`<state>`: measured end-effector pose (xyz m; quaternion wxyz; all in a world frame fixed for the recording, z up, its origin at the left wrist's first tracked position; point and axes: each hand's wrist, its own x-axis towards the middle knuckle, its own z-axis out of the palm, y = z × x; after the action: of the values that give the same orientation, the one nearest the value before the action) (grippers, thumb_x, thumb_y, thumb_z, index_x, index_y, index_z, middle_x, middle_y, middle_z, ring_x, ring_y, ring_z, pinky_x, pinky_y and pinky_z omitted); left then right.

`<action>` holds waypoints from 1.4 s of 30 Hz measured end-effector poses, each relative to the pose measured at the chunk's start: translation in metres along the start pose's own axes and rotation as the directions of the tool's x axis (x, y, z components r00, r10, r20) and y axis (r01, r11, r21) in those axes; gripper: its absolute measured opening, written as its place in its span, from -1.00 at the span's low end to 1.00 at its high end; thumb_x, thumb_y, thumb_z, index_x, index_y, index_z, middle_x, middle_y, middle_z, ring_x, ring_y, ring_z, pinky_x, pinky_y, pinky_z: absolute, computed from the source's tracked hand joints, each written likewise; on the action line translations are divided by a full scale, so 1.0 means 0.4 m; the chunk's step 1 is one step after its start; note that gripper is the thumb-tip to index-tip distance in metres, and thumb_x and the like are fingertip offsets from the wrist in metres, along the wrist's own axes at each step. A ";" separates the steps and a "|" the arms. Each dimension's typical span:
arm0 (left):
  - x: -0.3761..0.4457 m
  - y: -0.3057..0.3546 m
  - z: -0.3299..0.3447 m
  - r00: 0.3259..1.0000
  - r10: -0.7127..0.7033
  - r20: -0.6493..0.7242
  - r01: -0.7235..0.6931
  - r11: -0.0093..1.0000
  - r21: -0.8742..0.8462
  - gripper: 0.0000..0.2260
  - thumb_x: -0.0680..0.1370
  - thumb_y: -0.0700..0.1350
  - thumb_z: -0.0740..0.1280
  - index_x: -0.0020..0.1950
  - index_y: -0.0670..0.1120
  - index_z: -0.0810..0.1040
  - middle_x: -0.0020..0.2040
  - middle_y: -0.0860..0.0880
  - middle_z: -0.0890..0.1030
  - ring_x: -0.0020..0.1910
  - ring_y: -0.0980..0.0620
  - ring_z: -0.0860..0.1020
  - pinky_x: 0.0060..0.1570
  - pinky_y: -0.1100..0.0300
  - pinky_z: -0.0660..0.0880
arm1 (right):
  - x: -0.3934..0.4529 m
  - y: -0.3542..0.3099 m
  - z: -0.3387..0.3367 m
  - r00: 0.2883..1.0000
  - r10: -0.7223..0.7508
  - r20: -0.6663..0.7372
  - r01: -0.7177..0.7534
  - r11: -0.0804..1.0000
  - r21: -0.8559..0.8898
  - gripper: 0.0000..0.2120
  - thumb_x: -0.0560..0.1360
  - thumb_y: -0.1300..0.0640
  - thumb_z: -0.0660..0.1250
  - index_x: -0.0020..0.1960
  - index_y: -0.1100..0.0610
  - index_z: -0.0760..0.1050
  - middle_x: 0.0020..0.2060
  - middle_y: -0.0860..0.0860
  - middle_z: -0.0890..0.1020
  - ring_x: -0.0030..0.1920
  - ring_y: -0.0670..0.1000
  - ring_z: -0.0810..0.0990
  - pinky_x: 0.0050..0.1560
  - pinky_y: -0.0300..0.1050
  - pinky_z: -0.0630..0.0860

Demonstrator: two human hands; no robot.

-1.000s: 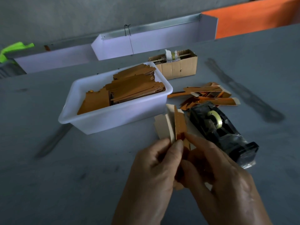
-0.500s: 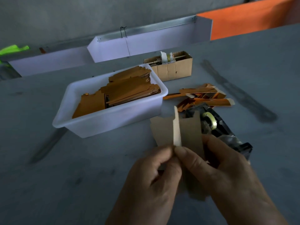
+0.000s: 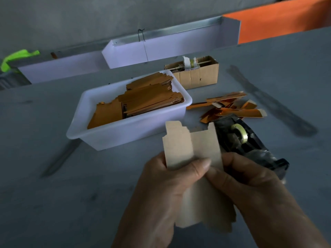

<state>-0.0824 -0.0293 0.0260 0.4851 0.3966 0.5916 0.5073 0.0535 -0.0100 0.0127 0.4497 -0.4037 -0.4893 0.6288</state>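
Tape dispenser (image 3: 250, 142) perhaps just behind card (image 3: 202, 149)

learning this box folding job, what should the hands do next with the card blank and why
Probably fold the card blank shut along its middle crease. It is spread open, plain side up, pinched by the left hand and the right hand, with the left thumb on that crease. The tape dispenser stands behind the right hand, likely for sealing it once folded.
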 end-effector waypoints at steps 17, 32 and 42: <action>0.004 -0.031 0.054 0.980 0.057 -0.193 -0.049 0.998 0.043 -0.84 0.30 0.07 0.42 -0.19 0.08 0.70 -0.29 -0.03 0.71 -0.25 -0.02 0.70 -0.13 -0.17 0.63 | -0.018 0.048 0.046 0.708 -0.705 -0.029 0.306 0.345 -0.887 -0.84 0.45 0.06 0.28 0.01 0.02 0.41 -0.26 -0.01 0.51 -0.45 0.11 0.53 -0.62 -0.11 0.44; -0.001 -0.015 0.013 0.996 0.065 -0.054 -0.065 0.998 -0.010 -0.82 0.28 0.00 0.44 -0.14 0.06 0.70 -0.27 -0.05 0.71 -0.24 -0.01 0.67 -0.18 0.01 0.57 | -0.024 0.047 0.030 0.861 -0.474 -0.185 0.267 0.730 -0.629 -0.82 0.37 -0.01 0.49 -0.07 -0.12 0.55 -0.28 -0.08 0.60 -0.39 -0.09 0.59 -0.44 -0.21 0.52; 0.019 0.007 -0.005 0.990 -0.134 -0.054 0.080 0.822 -0.563 -0.84 0.24 -0.22 0.42 -0.23 -0.09 0.72 -0.13 -0.11 0.72 -0.23 0.05 0.69 -0.38 0.24 0.58 | 0.019 0.040 0.000 0.985 0.064 -0.161 -0.035 0.983 0.180 -0.69 0.09 0.10 0.45 -0.16 0.10 0.63 -0.33 0.06 0.67 -0.37 0.00 0.64 -0.45 -0.17 0.55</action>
<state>-0.0862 -0.0218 0.0275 0.5801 0.1798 0.4600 0.6477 0.0487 -0.0045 -0.0036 0.5071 -0.4251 -0.3823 0.6449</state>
